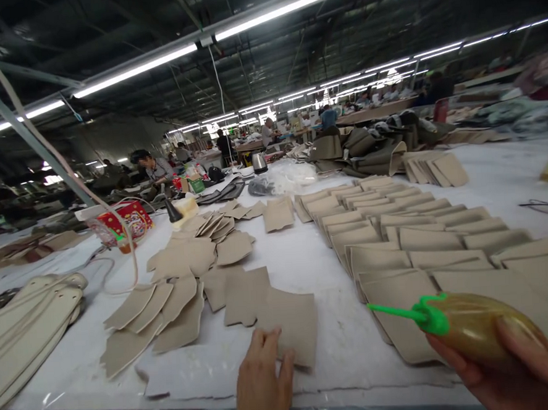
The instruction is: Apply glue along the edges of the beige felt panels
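Observation:
My right hand (pixel 506 364) is closed around a squeeze bottle (pixel 485 325) of yellowish-brown contents, probably glue. Its green nozzle (pixel 396 311) points left, over the nearest rows of tan pieces. My left hand (pixel 263 379) rests near the table's front edge, fingertips touching the lower left edge of a flat tan piece (pixel 293 321) that looks like leather. The thumb stands apart from the fingers. That piece overlaps another tan piece (pixel 246 293) behind it. Left of it lie loose, fanned-out tan pieces (pixel 178 303).
Rows of overlapping tan pieces (pixel 396 222) cover the right of the white table (pixel 328 325). Pale strap-like panels (pixel 35 325) lie at left. A cable (pixel 131 251) hangs near a red box (pixel 133 220). Farther back are a kettle (pixel 259 163), dark material (pixel 358 150) and several people.

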`<state>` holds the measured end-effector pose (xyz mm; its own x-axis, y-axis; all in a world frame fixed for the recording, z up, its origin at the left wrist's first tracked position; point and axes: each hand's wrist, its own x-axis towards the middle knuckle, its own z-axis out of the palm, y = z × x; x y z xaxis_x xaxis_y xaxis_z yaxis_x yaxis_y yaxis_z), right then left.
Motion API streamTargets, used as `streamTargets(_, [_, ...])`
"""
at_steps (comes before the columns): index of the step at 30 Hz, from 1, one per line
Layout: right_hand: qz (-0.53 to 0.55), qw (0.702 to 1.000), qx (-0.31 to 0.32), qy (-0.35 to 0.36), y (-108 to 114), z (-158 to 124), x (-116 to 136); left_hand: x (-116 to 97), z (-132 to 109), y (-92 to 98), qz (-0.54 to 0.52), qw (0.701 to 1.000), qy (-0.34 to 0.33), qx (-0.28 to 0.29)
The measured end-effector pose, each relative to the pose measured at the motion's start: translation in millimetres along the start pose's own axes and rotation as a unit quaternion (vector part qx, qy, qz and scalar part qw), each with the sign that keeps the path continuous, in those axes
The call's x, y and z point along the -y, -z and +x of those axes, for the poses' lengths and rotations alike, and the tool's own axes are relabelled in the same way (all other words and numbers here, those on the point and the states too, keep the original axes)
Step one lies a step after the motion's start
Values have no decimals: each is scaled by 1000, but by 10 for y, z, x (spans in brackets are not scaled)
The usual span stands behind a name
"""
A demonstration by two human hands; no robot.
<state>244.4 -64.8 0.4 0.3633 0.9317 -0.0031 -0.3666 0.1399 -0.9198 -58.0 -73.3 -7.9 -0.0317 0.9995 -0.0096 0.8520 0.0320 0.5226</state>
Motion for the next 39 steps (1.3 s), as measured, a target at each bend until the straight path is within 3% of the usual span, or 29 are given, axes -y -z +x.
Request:
streamTargets(3, [77, 993, -26, -86, -111, -25, 48, -294, 219, 34, 76, 996, -5, 45])
streamTargets(7, [64, 994, -30, -84, -156, -43, 86, -539, 417, -2, 154, 982, 3, 107])
streamTargets(13, [33, 997, -30, -64, -185, -18, 68, -647, 511, 46, 186, 971, 4, 148])
streamTargets(23, [-19, 1000, -6, -18, -295, 75, 99, -760, 721, -16, 211, 966, 8, 149])
streamTargets(29, [-32, 999, 0, -28, -392, 123, 171, -608, 704, 112, 222, 962, -51, 152])
streamTargets(33, [-101, 994, 47, 6, -465, 184, 108, -378, 761, 214, 151, 966, -148, 148])
streamTargets(35, [-174, 980, 81, 58, -492, 214, 28, -302, 792, 230, 126, 966, -173, 143])
streamTargets(39, [-326, 917, 149, 173, -558, 235, -125, -285, 801, 223, 128, 967, -173, 134])
